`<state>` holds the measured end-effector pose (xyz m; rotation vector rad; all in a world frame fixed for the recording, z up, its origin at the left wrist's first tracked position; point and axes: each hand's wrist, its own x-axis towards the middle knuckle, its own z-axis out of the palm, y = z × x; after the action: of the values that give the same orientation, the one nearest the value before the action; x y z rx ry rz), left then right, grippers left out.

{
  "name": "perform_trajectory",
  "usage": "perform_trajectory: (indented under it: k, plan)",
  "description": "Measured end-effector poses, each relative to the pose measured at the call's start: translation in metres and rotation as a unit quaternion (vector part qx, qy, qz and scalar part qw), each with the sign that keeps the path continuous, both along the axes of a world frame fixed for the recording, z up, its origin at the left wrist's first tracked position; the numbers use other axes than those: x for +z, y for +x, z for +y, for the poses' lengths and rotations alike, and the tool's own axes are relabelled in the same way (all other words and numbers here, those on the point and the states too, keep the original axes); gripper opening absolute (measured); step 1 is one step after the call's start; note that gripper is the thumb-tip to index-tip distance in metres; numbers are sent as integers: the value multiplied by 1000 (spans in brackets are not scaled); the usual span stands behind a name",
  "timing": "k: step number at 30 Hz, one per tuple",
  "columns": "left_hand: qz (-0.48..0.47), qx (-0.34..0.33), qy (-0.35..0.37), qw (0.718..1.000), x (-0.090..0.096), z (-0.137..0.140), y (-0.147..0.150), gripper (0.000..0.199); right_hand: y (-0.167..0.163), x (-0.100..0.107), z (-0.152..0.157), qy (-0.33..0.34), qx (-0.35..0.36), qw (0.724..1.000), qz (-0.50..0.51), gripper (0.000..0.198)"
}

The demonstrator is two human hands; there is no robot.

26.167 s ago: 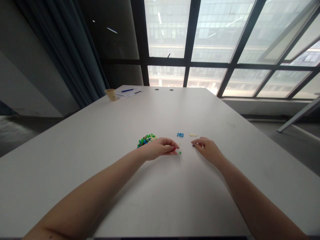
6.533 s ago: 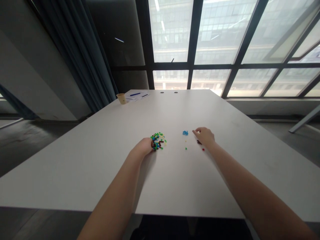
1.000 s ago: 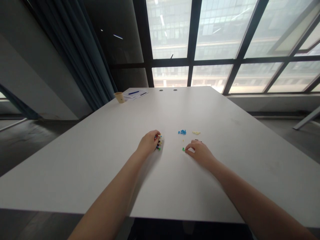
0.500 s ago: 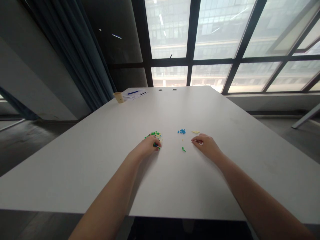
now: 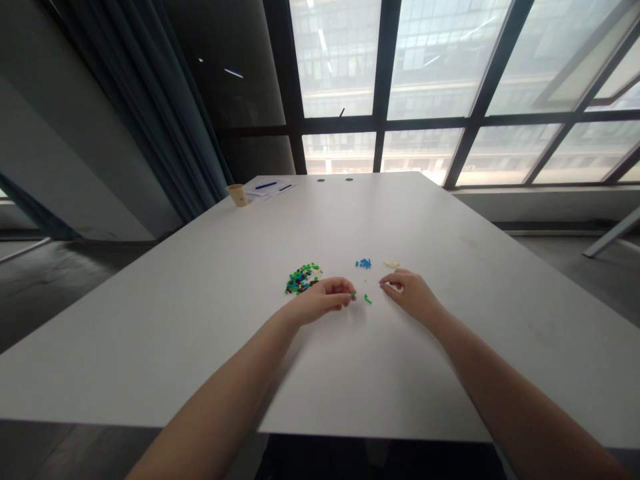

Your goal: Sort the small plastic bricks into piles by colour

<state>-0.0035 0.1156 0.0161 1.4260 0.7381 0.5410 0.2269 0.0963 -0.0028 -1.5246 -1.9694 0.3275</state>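
My left hand is closed in a pinch on a small green brick, held just above the table. Right beside it lie a few green bricks. Behind my left wrist spreads a mixed pile of small bricks, green, blue, brown and yellow, partly covered by the hand. My right hand rests to the right with thumb and forefinger drawn together; whatever is between them is too small to make out. Beyond it are pale yellow bricks, and to their left a cluster of blue bricks.
A single tiny yellowish piece lies between the hands. On the white table, a paper cup stands at the far left edge, near papers with a blue pen. Windows rise behind.
My left hand has moved right from the mixed pile, uncovering more of it, and now shows a green brick at its fingertips. My right hand has shifted slightly left.
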Motion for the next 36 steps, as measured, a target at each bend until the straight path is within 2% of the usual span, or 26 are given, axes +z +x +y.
perform_trajectory:
  k: [2,5,8,11,15,18,22,26,31,33,34,36]
  plan:
    - [-95,-16,-121,988,-2,-8,9,20,0,1,-1,7,2,1000,2,18]
    - [-162,-21,-224,961,-4,-13,15,20,-1,1,-2,9,6,1000,2,18]
    - [-189,-28,-267,945,-5,-11,12,22,-2,1,-3,12,12,1000,4,18]
    - [-193,-42,-275,941,-5,-9,9,22,-3,0,-4,18,20,1000,12,17]
    - [-168,-63,-260,949,-7,-9,10,21,-5,1,-6,40,36,998,24,16]
    - [-145,-69,-238,958,-8,-9,11,19,-9,7,-10,89,48,994,50,16]
    - [-109,-58,-215,969,-12,-7,11,19,-20,16,-21,162,122,976,83,14]
    - [-81,-56,-203,974,-16,-7,12,22,-31,16,-28,150,188,969,60,14]
    - [-54,-49,-170,983,-13,-7,13,23,-33,9,-25,127,162,978,33,14]
    - [-17,5,-108,994,-9,-1,8,23,-30,6,-21,113,134,984,20,15]
    - [10,53,-59,997,-8,4,3,23,-28,4,-19,100,120,988,11,14]
    - [80,177,67,979,-7,16,-8,21,-25,-2,-15,65,101,993,-17,13]
